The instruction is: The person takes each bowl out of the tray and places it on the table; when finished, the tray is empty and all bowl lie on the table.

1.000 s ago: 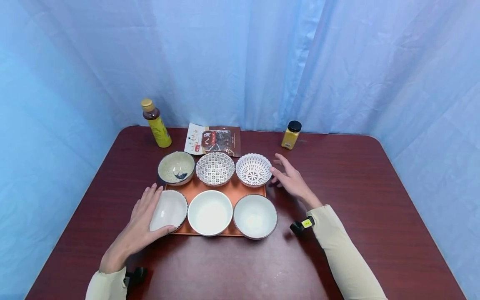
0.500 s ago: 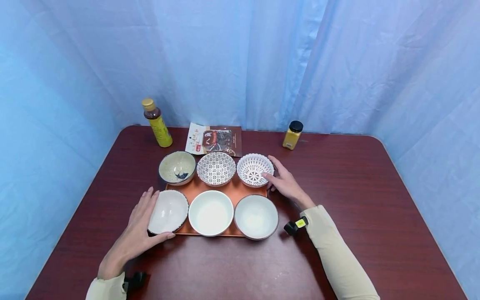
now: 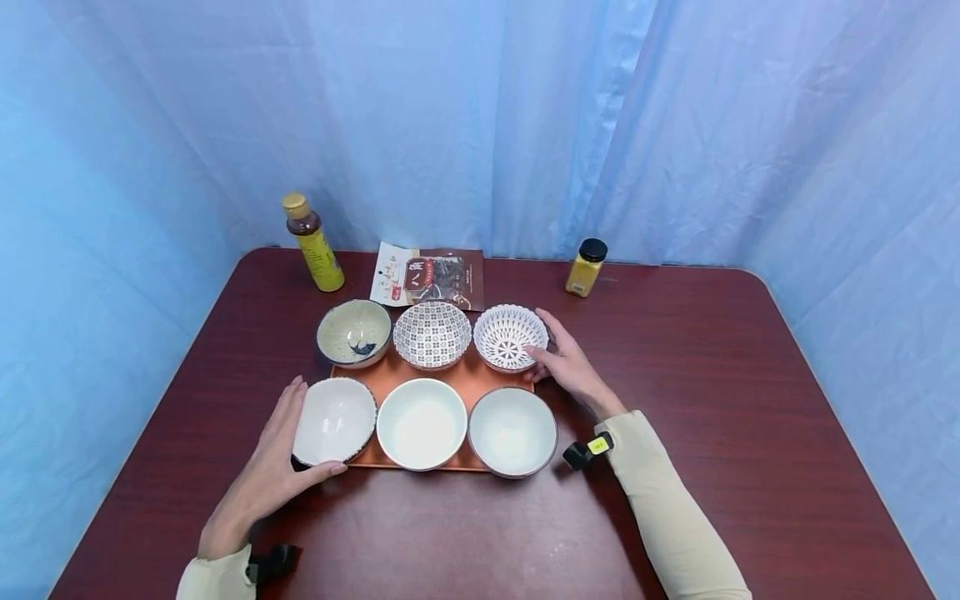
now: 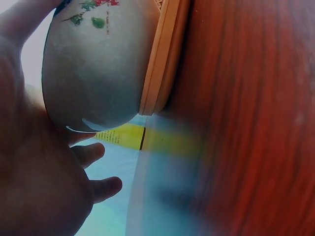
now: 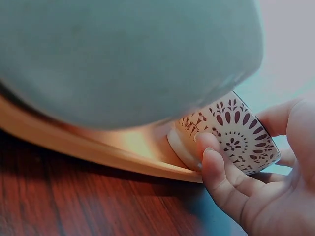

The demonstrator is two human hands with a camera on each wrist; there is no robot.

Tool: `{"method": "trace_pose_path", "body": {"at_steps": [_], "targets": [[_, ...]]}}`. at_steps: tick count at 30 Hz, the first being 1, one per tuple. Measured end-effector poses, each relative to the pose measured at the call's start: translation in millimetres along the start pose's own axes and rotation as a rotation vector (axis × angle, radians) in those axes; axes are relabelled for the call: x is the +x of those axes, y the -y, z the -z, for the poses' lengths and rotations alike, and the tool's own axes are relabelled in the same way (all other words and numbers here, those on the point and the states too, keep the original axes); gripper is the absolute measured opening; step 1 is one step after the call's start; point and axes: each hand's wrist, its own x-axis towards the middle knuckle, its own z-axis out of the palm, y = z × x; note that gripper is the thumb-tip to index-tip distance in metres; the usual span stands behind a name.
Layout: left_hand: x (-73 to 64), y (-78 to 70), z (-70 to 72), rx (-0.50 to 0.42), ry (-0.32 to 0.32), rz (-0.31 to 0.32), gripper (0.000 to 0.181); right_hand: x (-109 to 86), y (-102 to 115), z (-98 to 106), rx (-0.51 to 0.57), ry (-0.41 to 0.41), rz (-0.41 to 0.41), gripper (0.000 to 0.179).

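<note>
In the head view my left hand (image 3: 272, 468) cups the outer side of a white bowl (image 3: 334, 421) at the front left, thumb at the near rim and fingers along its left side. Its outside shows grey with green and red painting in the left wrist view. My right hand (image 3: 573, 367) holds a scalloped white bowl (image 3: 504, 332) with dark petal patterns at the back right, thumb over the rim. Several fingers press its patterned outer wall (image 5: 241, 132) in the right wrist view. Both bowls stand on an orange tray (image 3: 375, 379).
Also on the tray are a fish-painted bowl (image 3: 351, 329), a checked bowl (image 3: 432, 333), a plain white bowl (image 3: 422, 423) and a pale brown-rimmed bowl (image 3: 513, 431). Behind stand a yellow-labelled bottle (image 3: 318, 254), a food packet (image 3: 435, 279) and a black-capped yellow jar (image 3: 583, 271).
My right hand has moved left onto the scalloped bowl and taken hold of its rim. The left hand has shifted slightly left, closing round the side of the white bowl.
</note>
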Motion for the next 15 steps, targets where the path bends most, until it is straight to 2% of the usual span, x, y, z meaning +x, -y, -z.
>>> {"method": "trace_pose_path", "body": {"at_steps": [5,11,15], "targets": [[-0.9,1.7,-1.2,-0.030,-0.003,0.016,0.121,0.5,-1.5,1.1,0.021,-0.009,0.008,0.070],[1.7,-1.7,-0.4,-0.048,0.002,0.072,0.121,-0.3,-1.3,1.0,0.040,-0.020,0.004,0.068],[2.4,-1.6,-1.1,-0.046,0.002,0.087,0.122,-0.9,-1.1,-0.6,0.077,-0.033,0.004,0.069]]}}
